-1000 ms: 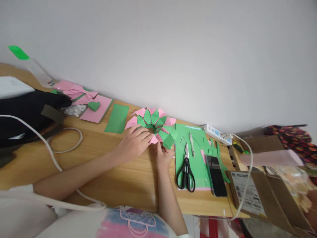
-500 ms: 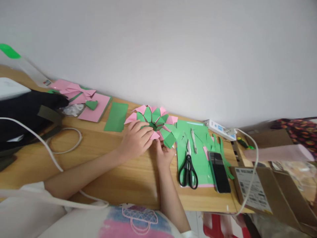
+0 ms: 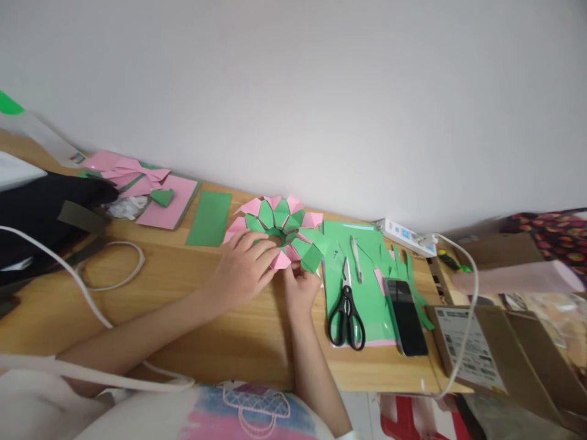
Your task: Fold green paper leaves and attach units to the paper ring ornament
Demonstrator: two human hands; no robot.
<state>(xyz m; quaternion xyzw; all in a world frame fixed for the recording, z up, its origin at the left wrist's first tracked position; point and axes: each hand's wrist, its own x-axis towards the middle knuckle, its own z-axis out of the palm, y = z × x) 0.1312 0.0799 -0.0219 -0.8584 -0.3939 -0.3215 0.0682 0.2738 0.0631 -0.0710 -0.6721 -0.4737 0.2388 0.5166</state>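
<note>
A ring of folded pink and green paper pieces [image 3: 280, 215] lies on the wooden table, with an opening in its middle. My left hand [image 3: 243, 264] rests over the ring's near left side, fingers bent onto the folded paper. At the ring's near right edge, my right hand [image 3: 302, 287] pinches the paper from below, its fingertips partly hidden under a green flap. Black-handled scissors [image 3: 347, 315] lie to the right on a green sheet [image 3: 373, 318], with a pen [image 3: 356, 260] beside them.
A phone [image 3: 406, 318], paper strips [image 3: 411, 287] and a power strip [image 3: 403, 235] are on the right. Further right stands a cardboard box [image 3: 518, 354]. Leftward lie a green sheet [image 3: 208, 219], a pink pad [image 3: 172, 201], a black bag [image 3: 50, 208] and a white cable [image 3: 87, 278].
The view has shifted slightly, so the ring and table items appear a little further left. My left hand's fingers are a bit more spread on the ring; my right hand still pinches its edge.
</note>
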